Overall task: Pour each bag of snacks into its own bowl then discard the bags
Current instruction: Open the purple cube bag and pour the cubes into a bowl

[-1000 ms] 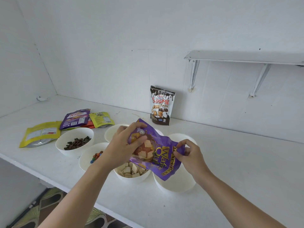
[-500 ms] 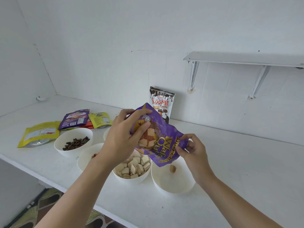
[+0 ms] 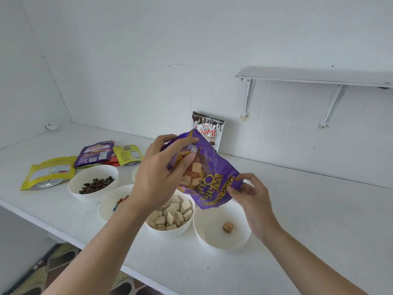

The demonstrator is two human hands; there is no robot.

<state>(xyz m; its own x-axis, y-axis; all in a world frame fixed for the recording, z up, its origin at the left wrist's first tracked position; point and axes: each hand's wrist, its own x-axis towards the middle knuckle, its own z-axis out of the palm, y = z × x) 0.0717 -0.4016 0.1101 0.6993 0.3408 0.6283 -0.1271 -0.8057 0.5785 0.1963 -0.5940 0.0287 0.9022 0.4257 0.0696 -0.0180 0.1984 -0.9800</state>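
On the white desk point(image 3: 297, 209), from the left: a yellow bag point(image 3: 50, 172) lies flat near the front edge. Behind it a flat purple bag point(image 3: 94, 153) and a small yellow-green bag point(image 3: 127, 154) overlap an orange bag point(image 3: 113, 161), of which only an edge shows.

In front of these stands a white bowl point(image 3: 74, 184) holding dark seeds point(image 3: 96, 184). Just right of it a second bowl point(image 3: 106, 209) holds coloured candies point(image 3: 121, 202), partly hidden by the left forearm. A third bowl point(image 3: 135, 173) shows only a sliver of rim behind the left hand point(image 3: 157, 175).

The left hand grips the upper end of the purple wafer bag point(image 3: 210, 182), its thumb and fingers point(image 3: 185, 165) curled round the foil. The bag is held in the air, tilted, with its print upside down. Its lower end hangs over the gap between two bowls. The left one point(image 3: 170, 232) is filled with pale wafer cubes point(image 3: 172, 213). The right one point(image 3: 202, 231), touching it, contains a single brown piece point(image 3: 227, 227).

The right hand point(image 3: 251, 196) pinches the bag's lower right edge between thumb and forefinger, the other fingers loosely curled behind.

A dark-and-white snack bag point(image 3: 209, 128) stands upright against the back wall, behind the held bag. To the far right a white shelf point(image 3: 314, 76) is fixed to the wall on two brackets.
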